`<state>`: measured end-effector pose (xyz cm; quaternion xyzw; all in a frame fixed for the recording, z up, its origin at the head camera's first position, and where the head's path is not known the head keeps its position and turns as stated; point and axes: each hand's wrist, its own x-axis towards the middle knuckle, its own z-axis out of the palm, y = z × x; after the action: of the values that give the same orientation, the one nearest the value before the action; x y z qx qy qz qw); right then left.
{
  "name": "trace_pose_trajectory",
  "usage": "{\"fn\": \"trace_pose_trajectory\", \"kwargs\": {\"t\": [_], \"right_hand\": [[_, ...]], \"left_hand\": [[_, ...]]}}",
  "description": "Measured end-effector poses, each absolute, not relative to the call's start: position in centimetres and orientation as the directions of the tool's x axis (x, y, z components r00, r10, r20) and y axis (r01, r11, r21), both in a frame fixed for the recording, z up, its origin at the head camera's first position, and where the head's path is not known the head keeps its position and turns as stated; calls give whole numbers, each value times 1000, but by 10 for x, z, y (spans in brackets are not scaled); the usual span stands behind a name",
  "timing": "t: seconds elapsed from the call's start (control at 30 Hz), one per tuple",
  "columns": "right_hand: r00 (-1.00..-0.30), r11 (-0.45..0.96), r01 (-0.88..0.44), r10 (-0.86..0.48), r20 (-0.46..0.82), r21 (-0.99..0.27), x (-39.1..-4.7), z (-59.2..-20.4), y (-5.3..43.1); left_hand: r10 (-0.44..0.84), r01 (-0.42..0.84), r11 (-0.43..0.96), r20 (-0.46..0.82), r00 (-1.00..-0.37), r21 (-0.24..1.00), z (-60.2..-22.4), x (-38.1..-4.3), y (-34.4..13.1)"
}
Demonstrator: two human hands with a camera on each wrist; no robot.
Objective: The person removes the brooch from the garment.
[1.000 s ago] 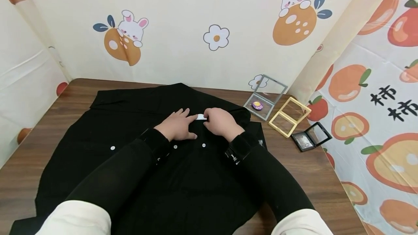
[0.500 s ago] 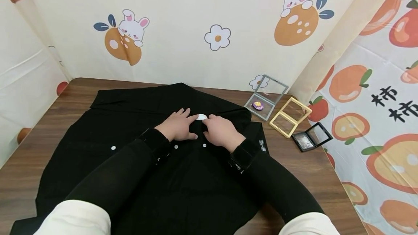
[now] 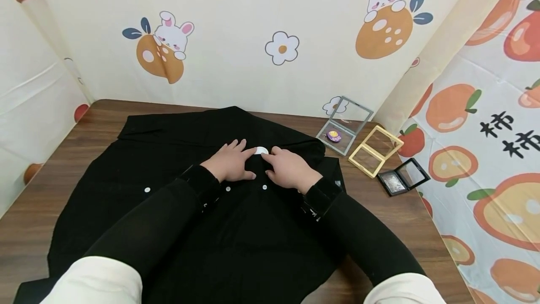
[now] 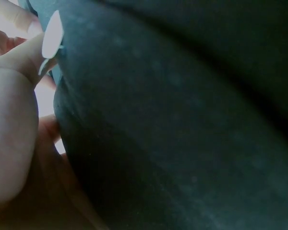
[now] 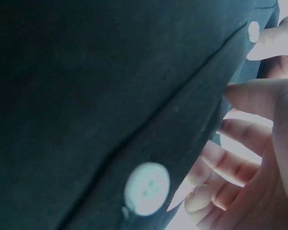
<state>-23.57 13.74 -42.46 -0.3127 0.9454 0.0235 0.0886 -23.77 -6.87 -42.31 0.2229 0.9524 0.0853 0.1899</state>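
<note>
A black button-up shirt (image 3: 236, 229) lies spread on the wooden table. My left hand (image 3: 229, 163) rests on it palm down, fingers apart, index fingertip beside a small white rounded piece (image 3: 261, 150). My right hand (image 3: 291, 167) bends gently on the other side, one fingertip at that piece. In the right wrist view, the right thumb (image 5: 252, 96) touches the fabric edge above a white button (image 5: 147, 189), with loosely curled fingers behind. The left wrist view shows a white button (image 4: 53, 35) by the left thumb (image 4: 26, 55); dark cloth hides much of the hand.
Right of the shirt, a grey clear-lidded case (image 3: 343, 128) holds a purple-and-yellow piece. Beside it lie a cream-yellow frame case (image 3: 374, 152) and a black compact case (image 3: 402, 177), both opened. Printed cloth walls (image 3: 236, 79) border the table (image 3: 38, 229).
The right hand has shifted slightly right and lower, its fingers loosening from the white piece, which now shows a rounded top edge. The left hand stays put.
</note>
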Motion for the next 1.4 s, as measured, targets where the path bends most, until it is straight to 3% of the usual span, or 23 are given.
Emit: {"fn": "trace_pose_trajectory", "kwargs": {"t": [0.63, 1.4], "right_hand": [[-773, 778, -625, -604, -196, 67, -235, -431, 137], [-763, 784, -621, -595, -254, 29, -239, -422, 134]], "left_hand": [[454, 386, 888, -340, -824, 249, -424, -237, -67], [455, 375, 885, -342, -822, 274, -422, -239, -69]]}}
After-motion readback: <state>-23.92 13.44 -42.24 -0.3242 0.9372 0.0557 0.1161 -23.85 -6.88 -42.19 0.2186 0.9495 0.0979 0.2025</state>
